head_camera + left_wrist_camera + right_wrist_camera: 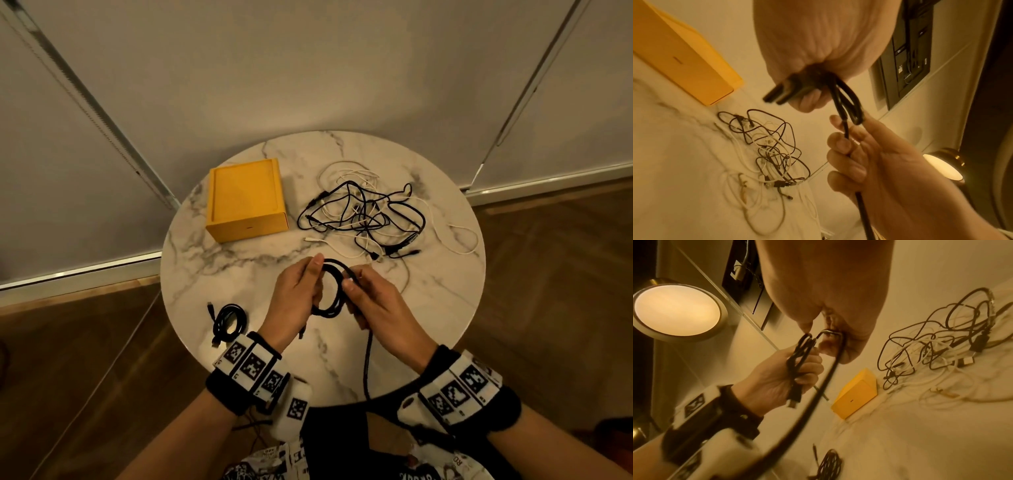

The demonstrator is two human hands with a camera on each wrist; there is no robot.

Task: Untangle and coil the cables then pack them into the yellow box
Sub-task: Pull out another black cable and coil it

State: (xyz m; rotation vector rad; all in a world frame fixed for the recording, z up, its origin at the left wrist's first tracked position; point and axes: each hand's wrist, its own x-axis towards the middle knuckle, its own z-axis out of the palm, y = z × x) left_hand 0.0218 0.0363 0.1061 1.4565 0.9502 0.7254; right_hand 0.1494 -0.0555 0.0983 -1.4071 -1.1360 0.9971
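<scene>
Above the round marble table (239, 274), both hands work a thick black cable (330, 291) wound into loops. My left hand (301, 291) grips the bundle of loops (797, 365); its plug end hangs below the palm. My right hand (370, 298) pinches the free strand (846, 131), whose tail (368, 363) drops off the table's near edge. The yellow box (245, 198) sits closed at the back left. A tangle of black and white cables (366, 212) lies at the back right. One coiled black cable (227, 322) rests at the near left.
White cable ends (462, 240) trail toward the table's right edge. Wooden floor surrounds the table, with pale wall panels behind. A lit round lamp (677, 311) and a dark wall panel (906, 53) show in the wrist views.
</scene>
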